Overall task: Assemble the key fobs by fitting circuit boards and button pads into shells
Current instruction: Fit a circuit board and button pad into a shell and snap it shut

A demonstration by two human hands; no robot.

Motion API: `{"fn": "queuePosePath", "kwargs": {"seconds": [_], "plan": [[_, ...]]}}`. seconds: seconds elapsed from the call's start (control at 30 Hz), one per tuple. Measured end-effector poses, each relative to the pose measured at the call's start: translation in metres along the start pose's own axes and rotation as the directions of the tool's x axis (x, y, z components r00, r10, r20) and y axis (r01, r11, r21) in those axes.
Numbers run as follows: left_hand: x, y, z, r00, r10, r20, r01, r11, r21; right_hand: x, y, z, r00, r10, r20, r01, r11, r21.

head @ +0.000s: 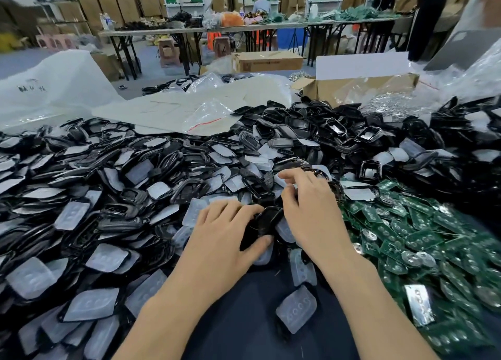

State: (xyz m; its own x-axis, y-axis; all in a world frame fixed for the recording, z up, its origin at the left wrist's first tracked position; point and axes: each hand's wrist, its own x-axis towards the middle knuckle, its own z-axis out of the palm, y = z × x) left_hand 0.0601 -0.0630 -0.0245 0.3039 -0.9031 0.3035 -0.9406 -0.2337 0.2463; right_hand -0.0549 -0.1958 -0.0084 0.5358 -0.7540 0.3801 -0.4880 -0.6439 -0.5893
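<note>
**Trainee:** What are you holding?

**Me:** My left hand [227,232] grips one black shell [267,218], with the fingers curled over its far side and the thumb on the near edge. My right hand [306,205] sits just right of that shell, fingers bent at its top end. I cannot tell whether they pinch a part there, because my knuckles hide it.

**Trainee:** How would you seat the next piece cleanly?

**Me:** I'd hold the shell steady with the open side up, line the part's outline up with the rim, and press evenly rather than at one corner.

**Trainee:** Where's the stock?

**Me:** Green circuit boards [423,237] are heaped to the right of the shell. Translucent button pads [296,309] lie just below it on the dark cloth [244,324]. Loose shells [135,169] pile up to its left and beyond it.

**Trainee:** And the room?

**Me:** Beyond the shell there's an open cardboard box [360,87] and a clear plastic bag [208,115]. Further back are folding tables [217,30] loaded with goods, stacked cartons, and people at work.
</note>
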Motion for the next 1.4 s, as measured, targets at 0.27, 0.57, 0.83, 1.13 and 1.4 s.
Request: {"fn": "queuePosePath", "kwargs": {"seconds": [0.27,0.57,0.83,1.13,1.4], "plan": [[0.000,0.000,-0.002,0.999,-0.004,-0.049,0.003,1.000,-0.012,0.000,-0.001,-0.001,0.999,0.023,0.037,-0.022,0.999,-0.027],[-0.001,0.003,-0.004,0.997,-0.014,-0.075,0.011,0.999,-0.037,-0.002,0.001,-0.001,0.997,-0.058,0.044,0.056,0.998,0.032],[-0.004,-0.009,-0.019,0.941,-0.204,-0.270,0.154,0.968,-0.196,-0.008,-0.009,0.005,0.982,-0.176,0.075,0.176,0.984,-0.005],[-0.017,0.016,-0.020,0.965,0.058,-0.256,-0.102,0.982,-0.160,-0.004,-0.013,-0.024,0.967,0.174,-0.187,-0.021,0.784,0.621],[-0.022,0.045,-0.005,0.952,0.274,-0.135,-0.295,0.939,-0.175,0.003,-0.003,-0.037,0.934,0.332,-0.129,-0.077,0.542,0.837]]}}
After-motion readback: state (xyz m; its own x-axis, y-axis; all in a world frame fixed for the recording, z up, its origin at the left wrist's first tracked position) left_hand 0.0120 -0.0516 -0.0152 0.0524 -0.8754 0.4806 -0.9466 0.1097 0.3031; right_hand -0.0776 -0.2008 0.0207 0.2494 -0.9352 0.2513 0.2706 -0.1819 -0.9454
